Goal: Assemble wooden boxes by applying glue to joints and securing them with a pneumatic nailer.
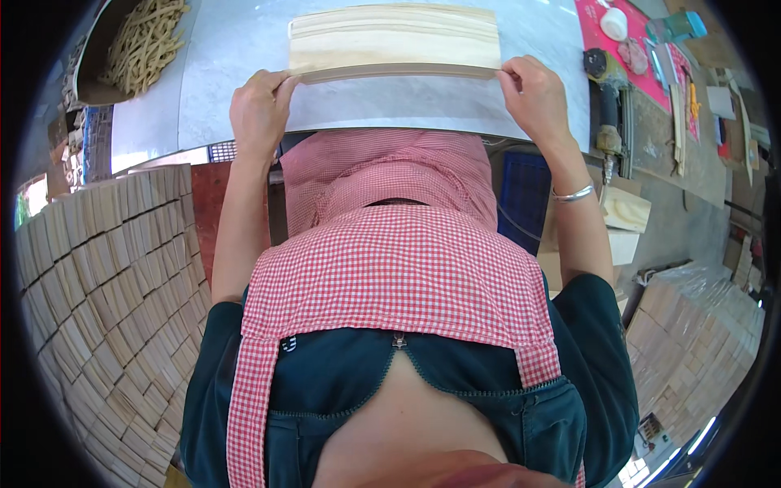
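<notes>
A pale wooden board (394, 41) with visible grain lies flat on the grey-white tabletop. Along its near edge runs a narrow, darker brown strip (399, 71), slightly bowed in this view. My left hand (262, 110) is closed on the strip's left end, thumb and fingers pinching it. At the opposite end my right hand (533, 98) pinches the strip in the same way, a silver bangle on that wrist. Whether the strip is fixed to the board or only lies against it, I cannot tell.
A bin of tan rubber-band-like strips (146, 49) stands at the far left. To the right are a yellow-and-black power tool (606, 102), a white bottle (614, 24) and a teal-capped jar (679, 27). Stacked wooden pieces (114, 301) fill the left side; a wrapped stack (691, 333) stands right.
</notes>
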`<state>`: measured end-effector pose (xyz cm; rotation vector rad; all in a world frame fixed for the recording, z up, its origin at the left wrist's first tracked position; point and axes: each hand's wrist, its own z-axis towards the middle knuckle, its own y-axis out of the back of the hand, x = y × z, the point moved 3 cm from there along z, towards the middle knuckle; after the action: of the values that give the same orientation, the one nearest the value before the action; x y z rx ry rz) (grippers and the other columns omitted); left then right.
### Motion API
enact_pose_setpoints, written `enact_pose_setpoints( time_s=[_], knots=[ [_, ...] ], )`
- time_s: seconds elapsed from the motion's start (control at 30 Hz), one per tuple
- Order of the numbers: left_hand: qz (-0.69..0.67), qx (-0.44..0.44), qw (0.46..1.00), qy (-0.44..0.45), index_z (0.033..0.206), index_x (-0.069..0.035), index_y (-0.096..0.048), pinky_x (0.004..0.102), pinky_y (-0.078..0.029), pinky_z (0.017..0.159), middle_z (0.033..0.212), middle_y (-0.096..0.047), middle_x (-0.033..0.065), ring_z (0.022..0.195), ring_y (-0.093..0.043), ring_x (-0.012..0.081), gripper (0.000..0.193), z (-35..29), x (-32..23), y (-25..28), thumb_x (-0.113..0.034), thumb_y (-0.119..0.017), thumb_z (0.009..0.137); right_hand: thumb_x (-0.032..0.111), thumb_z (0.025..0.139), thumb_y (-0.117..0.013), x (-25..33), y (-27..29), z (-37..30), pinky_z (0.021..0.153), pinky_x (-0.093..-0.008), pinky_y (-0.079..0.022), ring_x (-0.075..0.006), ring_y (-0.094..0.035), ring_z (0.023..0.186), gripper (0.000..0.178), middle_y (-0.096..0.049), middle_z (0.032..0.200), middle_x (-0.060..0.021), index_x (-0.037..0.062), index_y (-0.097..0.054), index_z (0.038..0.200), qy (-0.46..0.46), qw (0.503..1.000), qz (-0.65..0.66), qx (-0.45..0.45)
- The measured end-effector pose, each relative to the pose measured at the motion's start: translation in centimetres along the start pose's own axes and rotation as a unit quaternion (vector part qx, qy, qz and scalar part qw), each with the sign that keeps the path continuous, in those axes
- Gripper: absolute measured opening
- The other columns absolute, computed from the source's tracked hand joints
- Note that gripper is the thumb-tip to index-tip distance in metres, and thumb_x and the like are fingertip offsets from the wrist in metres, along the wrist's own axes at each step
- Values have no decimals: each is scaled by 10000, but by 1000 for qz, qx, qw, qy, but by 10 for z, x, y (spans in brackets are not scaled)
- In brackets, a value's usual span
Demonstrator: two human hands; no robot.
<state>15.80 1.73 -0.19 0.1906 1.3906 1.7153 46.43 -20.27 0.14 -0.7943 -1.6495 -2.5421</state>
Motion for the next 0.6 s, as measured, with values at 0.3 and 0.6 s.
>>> enact_pose_setpoints(
  time_s=[0.3, 0.6],
  knots=[
    [-10, -24, 999, -19, 875, -45, -781, 358, -471, 614, 769, -685, 78, 612, -591, 270, 144, -11, 14, 10, -173, -716, 861, 33, 837, -664, 28, 8, -6, 601, -349, -444, -245, -541, 603, 38, -608, 731, -68, 24, -653, 802, 9, 999, 39, 22],
    [-61, 18, 998, -3, 946, -32, -776, 357, -506, 668, 857, -724, 81, 691, -635, 261, 169, -10, 16, 14, -163, -699, 874, 35, 850, -675, 30, 15, -16, 592, -321, -449, -199, -520, 586, 35, -602, 727, -70, 16, -647, 849, -42, 998, 45, -9]
  ],
)
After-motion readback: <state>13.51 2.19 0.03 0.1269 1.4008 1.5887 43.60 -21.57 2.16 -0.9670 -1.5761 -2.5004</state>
